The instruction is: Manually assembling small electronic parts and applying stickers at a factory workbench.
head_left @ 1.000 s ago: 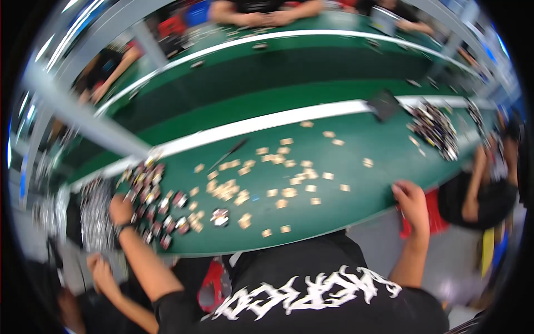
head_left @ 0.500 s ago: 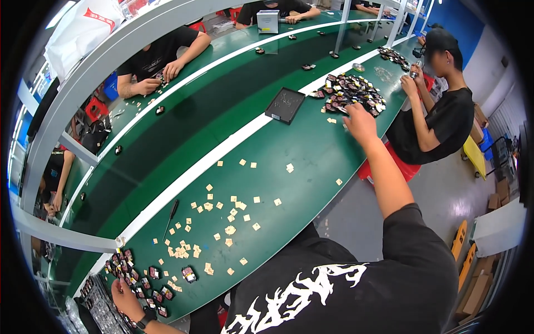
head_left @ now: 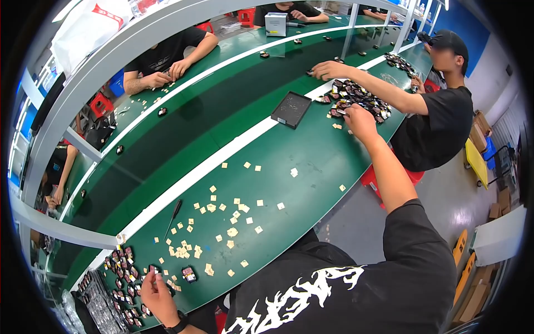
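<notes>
My left hand (head_left: 158, 296), a dark band at its wrist, is closed at the near left with its fingertips on a small black-and-pink part (head_left: 153, 269). Beside it lies a loose cluster of similar parts (head_left: 123, 263), and a single part (head_left: 189, 274) rests to its right. At the far right my right hand (head_left: 361, 122) reaches to the near edge of a big heap of such parts (head_left: 367, 97). Its thumb and fingers close on one small dark part (head_left: 341, 112). Between my hands, many small cream square pieces (head_left: 232, 231) are scattered over the green table (head_left: 311, 167).
A black tray (head_left: 291, 109) stands left of the heap, and a dark pen-like tool (head_left: 173, 218) lies near the white strip. A co-worker (head_left: 445, 122) sits at the right, one arm stretched over the heap toward the dark belt (head_left: 222, 119). A grey frame (head_left: 72, 238) crosses the left.
My left hand has moved right, from the cluster to a separate part. My right hand has closed at the heap's near edge. The co-worker's arm now stretches across the heap toward the belt.
</notes>
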Available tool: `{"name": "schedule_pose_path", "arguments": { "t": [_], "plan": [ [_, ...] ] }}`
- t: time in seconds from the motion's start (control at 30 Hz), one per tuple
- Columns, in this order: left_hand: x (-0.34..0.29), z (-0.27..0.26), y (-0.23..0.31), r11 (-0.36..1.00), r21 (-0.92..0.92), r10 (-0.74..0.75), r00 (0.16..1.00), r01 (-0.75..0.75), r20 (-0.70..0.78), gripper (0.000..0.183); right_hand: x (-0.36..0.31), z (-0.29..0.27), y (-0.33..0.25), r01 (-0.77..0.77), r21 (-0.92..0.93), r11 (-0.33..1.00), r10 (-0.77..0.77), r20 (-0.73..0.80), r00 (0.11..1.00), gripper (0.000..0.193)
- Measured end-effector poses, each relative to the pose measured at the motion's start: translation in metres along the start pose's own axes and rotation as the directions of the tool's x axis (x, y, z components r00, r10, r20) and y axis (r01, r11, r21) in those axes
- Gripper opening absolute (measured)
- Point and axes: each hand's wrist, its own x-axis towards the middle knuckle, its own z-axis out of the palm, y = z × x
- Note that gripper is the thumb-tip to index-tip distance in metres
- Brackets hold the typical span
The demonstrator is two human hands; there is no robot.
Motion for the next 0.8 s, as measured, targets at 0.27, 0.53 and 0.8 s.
{"name": "schedule_pose_path", "arguments": {
  "t": [0.27,0.53,0.8],
  "plan": [
    [-0.029,0.083,0.065,0.904,-0.371,0.038,0.824,0.213,0.565,0.031,-0.065,-0.056,-0.112,0.256,0.346,0.902,-0.216,-0.152,0.965,0.020],
    [-0.033,0.163,0.097,0.504,-0.472,0.119,0.483,0.723,0.867,0.041,-0.128,-0.103,-0.264,0.713,0.550,0.435,-0.701,-0.290,0.651,0.029],
    [-0.044,0.158,0.073,0.465,-0.508,-0.043,0.592,0.725,0.805,0.035,-0.144,-0.110,-0.294,-0.001,0.883,0.469,-0.523,0.279,0.806,0.036]
  ]
}}
